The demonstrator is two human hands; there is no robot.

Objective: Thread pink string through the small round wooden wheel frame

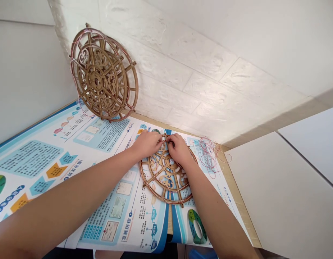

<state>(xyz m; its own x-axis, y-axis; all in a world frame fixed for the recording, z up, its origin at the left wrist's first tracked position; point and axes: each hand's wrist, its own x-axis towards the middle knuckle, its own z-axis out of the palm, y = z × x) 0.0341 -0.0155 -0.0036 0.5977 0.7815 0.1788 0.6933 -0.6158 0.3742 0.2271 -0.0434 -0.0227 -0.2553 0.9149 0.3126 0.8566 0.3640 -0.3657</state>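
A round, bronze-coloured openwork frame (166, 190) with spokes and scroll patterns lies flat between my forearms. Thin reddish wire runs along its rim, and a loose tangle of the same wire (209, 151) rests to the right. At the frame's far edge my left hand (148, 143) is closed, its thumb and fingertips pinched at the rim. Close beside it, my right hand (179, 149) is also closed, pinching at the same stretch. A short line of wire shows between the fingertips; exactly how each finger grips it is hidden.
Several similar round frames (101, 79) lean stacked against the white brick-patterned wall (166, 72) at the back left. Printed poster sheets (109, 140) cover the wooden table (236, 190). White panels (287, 180) stand on the right, and another pale surface (28, 72) on the left.
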